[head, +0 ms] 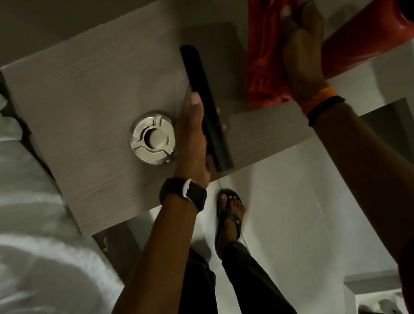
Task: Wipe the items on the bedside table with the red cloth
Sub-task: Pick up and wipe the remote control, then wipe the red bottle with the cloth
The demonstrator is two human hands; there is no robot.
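The rumpled white bed cover (12, 237) is lying along the left side of the pale wood-grain bedside table (90, 93), its edge reaching right up to the table's side. The table itself is filling the middle of the scene, and everything else is sitting on it or hanging over it.

Over the table's right end, a tall red cylindrical bottle with a dark top (368, 27) is leaning across the view, just beside the person's right hand. The crumpled red cloth (268, 41) is hanging in long folds above the right part of the table; its lower end is close to the tabletop, though whether it is touching the surface is not clear. The right hand (302, 47), with an orange and a black band at the wrist, is closing around the cloth's right edge, fingers curled into the fabric.

Near the table's centre, a long slim black remote control (206, 103) is standing on its edge, running from the front of the table toward the back. The left hand (194, 137), a dark watch at its wrist, is gripping the remote's lower half, thumb on the near face and fingertips showing past the far side.

A round shiny metal ashtray (152, 138) is sitting on the table just left of that hand. Below the table's front edge, a foot in a dark sandal (228, 212) is standing on the pale floor.
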